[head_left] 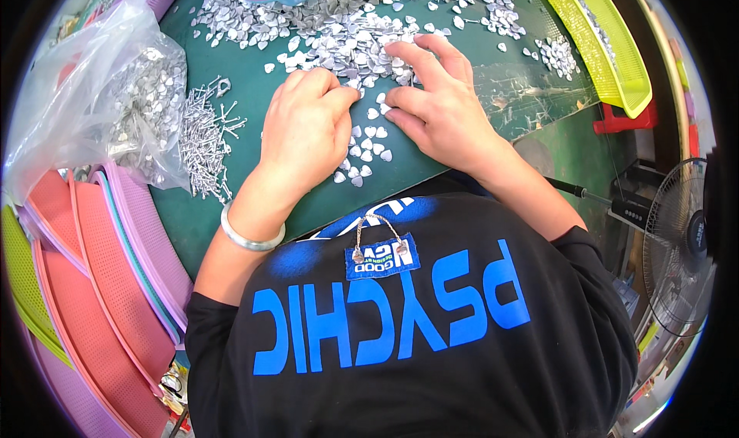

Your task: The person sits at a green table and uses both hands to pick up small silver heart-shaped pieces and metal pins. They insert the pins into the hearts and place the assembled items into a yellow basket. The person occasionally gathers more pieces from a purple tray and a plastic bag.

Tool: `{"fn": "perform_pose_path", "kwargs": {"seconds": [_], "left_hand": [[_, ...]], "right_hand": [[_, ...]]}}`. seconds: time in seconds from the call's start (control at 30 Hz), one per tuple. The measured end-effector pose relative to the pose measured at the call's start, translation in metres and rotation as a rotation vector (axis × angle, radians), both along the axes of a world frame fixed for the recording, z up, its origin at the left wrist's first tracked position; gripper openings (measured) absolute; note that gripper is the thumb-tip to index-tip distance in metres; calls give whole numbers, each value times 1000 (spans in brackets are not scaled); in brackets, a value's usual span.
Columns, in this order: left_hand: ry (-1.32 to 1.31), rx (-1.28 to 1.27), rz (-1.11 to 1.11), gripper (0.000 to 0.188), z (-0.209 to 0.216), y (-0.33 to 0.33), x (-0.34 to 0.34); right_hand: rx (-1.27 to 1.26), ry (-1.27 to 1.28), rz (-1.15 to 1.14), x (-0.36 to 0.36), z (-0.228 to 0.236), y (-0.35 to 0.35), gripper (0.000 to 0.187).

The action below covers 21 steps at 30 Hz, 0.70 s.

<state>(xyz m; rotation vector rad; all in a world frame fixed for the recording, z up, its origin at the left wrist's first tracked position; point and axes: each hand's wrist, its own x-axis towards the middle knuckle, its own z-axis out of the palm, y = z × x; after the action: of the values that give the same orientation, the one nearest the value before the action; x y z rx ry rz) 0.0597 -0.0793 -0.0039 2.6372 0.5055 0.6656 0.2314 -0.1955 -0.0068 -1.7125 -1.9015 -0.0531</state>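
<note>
Small silvery heart-shaped metal pieces [360, 49] lie heaped on the green table, with a thin cluster of loose hearts [368, 147] between my hands. My left hand [308, 122] rests at the near left of the heap, fingers curled inward and closed; what its fingertips hold, if anything, is hidden. Opposite it, my right hand [443, 111] has its fingers apart, two of them reaching over the heap's edge. Its thumb and forefinger are beside a loose heart, with a gap between them. A pale bangle [252, 239] circles my left wrist.
On the left are a clear plastic bag [142, 103] of metal pieces, a pile of metal pins [206, 142] and stacked coloured baskets [100, 284]. A yellow-green basket [616, 61] sits at the far right, above a small heart pile [558, 57]. A fan [681, 238] stands right.
</note>
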Motion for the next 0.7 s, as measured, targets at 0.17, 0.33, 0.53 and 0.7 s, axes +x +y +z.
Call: {"fn": "perform_pose_path", "kwargs": {"seconds": [0.17,0.33,0.53,0.7], "left_hand": [[-27,15,28,14,2,-1,1],[-31,2,57,12,1,-1,3],[-12,-8,12,12,-1,-1,7],[11,-55,-10,11,2,0,4]], "right_hand": [[-16,-69,31,3,0,0,11],[-22,-68,0,0,4,7,13],[-65,-31,32,1,7,5,15],[-40,26,81,3,5,-1,17]]}}
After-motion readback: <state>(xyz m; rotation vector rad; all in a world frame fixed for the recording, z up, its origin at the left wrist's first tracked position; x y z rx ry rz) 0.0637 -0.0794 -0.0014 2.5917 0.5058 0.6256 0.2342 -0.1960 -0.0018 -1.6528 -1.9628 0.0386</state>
